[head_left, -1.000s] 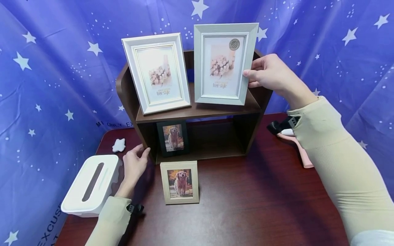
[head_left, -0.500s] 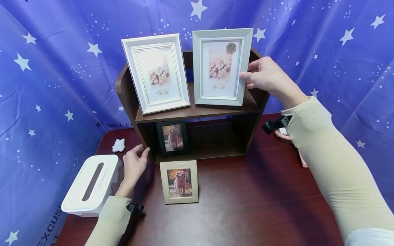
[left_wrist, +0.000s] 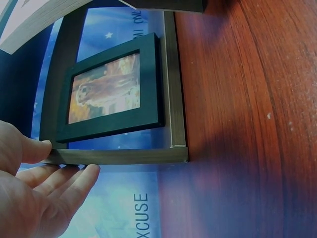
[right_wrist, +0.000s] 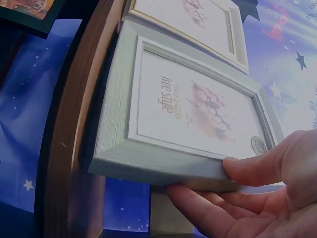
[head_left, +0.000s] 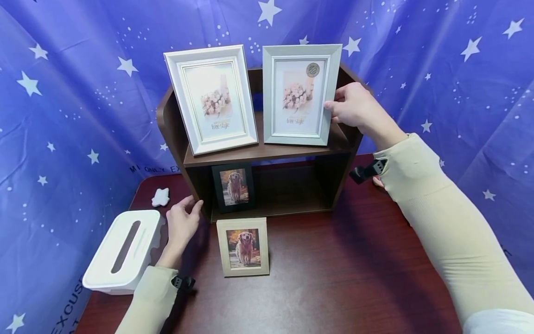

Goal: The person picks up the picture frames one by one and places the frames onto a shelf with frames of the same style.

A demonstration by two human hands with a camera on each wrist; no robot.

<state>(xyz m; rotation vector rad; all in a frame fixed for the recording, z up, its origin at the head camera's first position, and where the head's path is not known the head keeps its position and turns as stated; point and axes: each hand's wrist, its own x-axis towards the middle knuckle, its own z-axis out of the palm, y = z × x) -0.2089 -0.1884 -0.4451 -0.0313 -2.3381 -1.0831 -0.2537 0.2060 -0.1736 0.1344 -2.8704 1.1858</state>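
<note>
My right hand [head_left: 354, 106] pinches the right edge of a pale grey-green picture frame [head_left: 269, 97], thumb in front and fingers behind. This frame stands near the front of the upper level of a dark brown shelf [head_left: 267, 154]. Beside it on the left, a white picture frame [head_left: 187, 99] leans back on the same level. Low on the shelf's left side panel, my left hand [head_left: 182, 225] grips the edge; the left wrist view shows the thumb [left_wrist: 37, 150] inside and fingers outside. A black picture frame [left_wrist: 148, 106] with a dog photo stands in the lower level.
A beige picture frame [head_left: 263, 250] with a dog photo stands on the red-brown table [head_left: 333, 278] before the shelf. To the left are a white slotted box [head_left: 104, 250] and a small white star-shaped piece [head_left: 161, 197]. A blue starry curtain [head_left: 96, 116] hangs behind.
My right hand has moved slightly left and down, bringing the grey-green picture frame lower onto the upper level. My left hand stays on the shelf's side panel.
</note>
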